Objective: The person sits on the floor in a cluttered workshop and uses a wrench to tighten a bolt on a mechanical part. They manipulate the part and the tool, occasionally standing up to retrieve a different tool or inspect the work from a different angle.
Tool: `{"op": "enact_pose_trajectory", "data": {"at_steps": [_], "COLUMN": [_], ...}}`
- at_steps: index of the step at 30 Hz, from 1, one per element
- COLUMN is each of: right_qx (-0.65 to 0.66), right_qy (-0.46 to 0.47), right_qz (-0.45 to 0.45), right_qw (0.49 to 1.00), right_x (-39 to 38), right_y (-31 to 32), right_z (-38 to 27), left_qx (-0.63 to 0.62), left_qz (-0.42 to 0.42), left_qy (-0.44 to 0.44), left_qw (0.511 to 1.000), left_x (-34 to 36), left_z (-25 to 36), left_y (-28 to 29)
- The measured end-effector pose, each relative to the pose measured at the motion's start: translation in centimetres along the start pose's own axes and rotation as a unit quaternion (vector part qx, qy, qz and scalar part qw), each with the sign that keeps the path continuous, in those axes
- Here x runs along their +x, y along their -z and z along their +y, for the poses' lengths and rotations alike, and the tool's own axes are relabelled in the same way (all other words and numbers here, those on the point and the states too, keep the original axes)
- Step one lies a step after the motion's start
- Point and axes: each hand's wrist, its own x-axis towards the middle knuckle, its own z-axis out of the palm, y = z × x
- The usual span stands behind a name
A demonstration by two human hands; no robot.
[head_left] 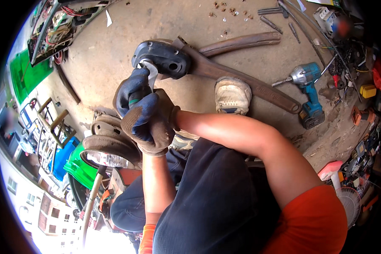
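Note:
Both my hands wear brown and blue work gloves and are closed, one by the other, around a hand tool with a curved silver metal head point(150, 73) and a dark handle with a green patch. My left hand point(146, 129) is the lower one, and my right hand point(132, 86) lies above it, partly hidden. The tool's head touches the near left side of a black cast housing point(163, 57) with round holes. That housing lies on the floor against a large rusty ring spanner point(249, 80). Its jaw or rim at the tool's tip is covered by my gloves.
A curved rusty bar point(241, 43) lies behind the spanner, near my shoe point(232, 95). A teal cordless impact driver point(310, 93) rests at right. Small bolts and washers point(224, 17) are scattered far off. Rusty wheel rims point(108, 144) stand at left; mixed scrap point(360, 156) lines the right.

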Motion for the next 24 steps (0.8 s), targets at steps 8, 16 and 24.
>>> {"op": "enact_pose_trajectory", "data": {"at_steps": [8, 16, 24], "right_qx": [-0.029, -0.384, -0.494], "right_qy": [-0.045, 0.260, 0.297], "right_qz": [-0.007, -0.059, -0.121], "right_qw": [0.999, 0.884, 0.808], "right_x": [0.8, 2.2, 1.9], "right_y": [0.2, 0.1, 1.2], "right_z": [1.0, 2.7, 1.1], "left_qx": [-0.066, -0.146, -0.168], "left_qz": [0.034, 0.098, 0.104], "left_qy": [0.002, 0.055, 0.072], "left_qw": [0.997, 0.983, 0.978], "left_x": [0.3, 0.2, -0.6], "left_z": [-0.3, -0.3, -1.6], "left_y": [-1.0, -1.7, -1.8]}}
